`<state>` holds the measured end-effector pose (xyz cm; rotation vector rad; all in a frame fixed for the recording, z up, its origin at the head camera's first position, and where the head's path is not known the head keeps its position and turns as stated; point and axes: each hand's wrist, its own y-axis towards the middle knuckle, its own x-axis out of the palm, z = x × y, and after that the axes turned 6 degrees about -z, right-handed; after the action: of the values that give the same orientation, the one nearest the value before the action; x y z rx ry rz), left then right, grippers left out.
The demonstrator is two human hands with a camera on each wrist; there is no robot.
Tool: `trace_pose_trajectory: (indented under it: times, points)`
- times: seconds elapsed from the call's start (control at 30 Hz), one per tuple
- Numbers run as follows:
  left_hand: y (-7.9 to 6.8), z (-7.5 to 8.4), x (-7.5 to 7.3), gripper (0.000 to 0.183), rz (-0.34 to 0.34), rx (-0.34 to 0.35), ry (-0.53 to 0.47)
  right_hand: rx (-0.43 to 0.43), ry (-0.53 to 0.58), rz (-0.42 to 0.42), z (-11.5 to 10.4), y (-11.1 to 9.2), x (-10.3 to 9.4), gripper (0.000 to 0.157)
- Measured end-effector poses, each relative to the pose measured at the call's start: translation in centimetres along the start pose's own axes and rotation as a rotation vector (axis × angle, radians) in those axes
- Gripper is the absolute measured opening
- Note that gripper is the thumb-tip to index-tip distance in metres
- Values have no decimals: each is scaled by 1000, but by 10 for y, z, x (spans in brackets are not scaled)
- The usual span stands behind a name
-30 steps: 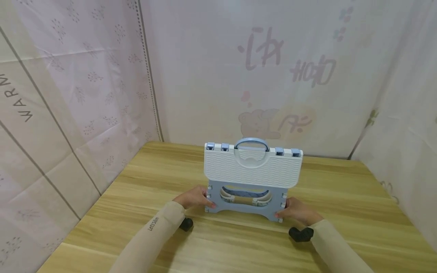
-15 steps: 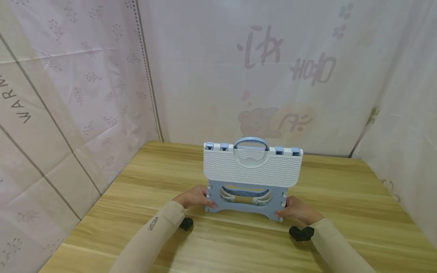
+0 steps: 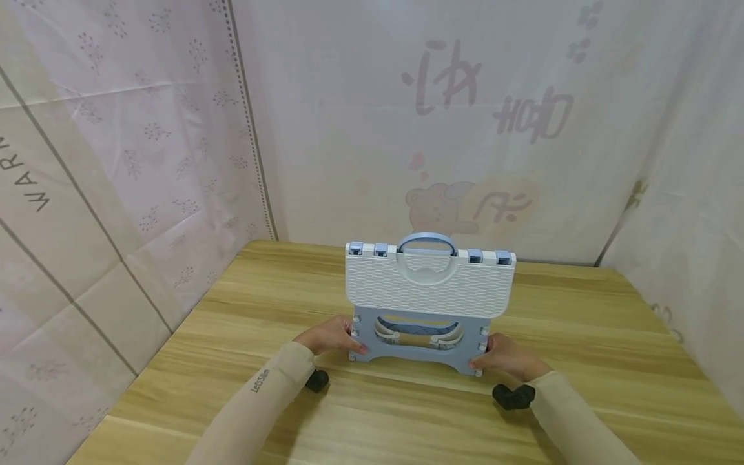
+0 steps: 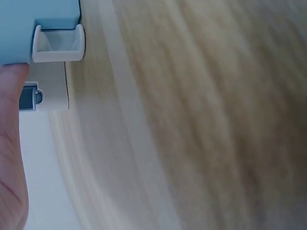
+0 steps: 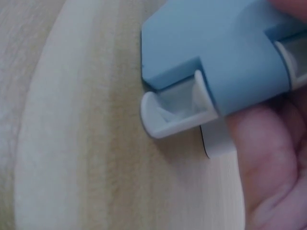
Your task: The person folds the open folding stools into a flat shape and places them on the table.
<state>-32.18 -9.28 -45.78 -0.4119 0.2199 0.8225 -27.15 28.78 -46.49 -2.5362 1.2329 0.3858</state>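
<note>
A white and light-blue plastic folding stool (image 3: 429, 281) stands on the table, its textured white top panel hanging down over the blue leg panel (image 3: 415, 355). An arched blue handle (image 3: 428, 240) rises at its upper edge. My left hand (image 3: 330, 336) grips the lower left side of the leg panel, thumb on the front. At the lower right side, my right hand (image 3: 514, 359) grips it in the same way. The left wrist view has the leg's corner (image 4: 53, 12) beside a finger. In the right wrist view, curled fingers (image 5: 264, 148) lie behind the blue leg (image 5: 216, 57).
The wood-grain table (image 3: 372, 420) reaches out on both sides of the stool. A printed curtain (image 3: 349, 129) hangs behind the table and along its left and right sides. Black wrist devices (image 3: 513, 398) are worn under both sleeves.
</note>
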Motion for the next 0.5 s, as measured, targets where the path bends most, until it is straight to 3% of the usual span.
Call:
trace_pose_trajectory:
  times: [0.5]
  points:
    - [0,1,-1,17,4,-20,7,-14,38,-18,-1,0,-2,56]
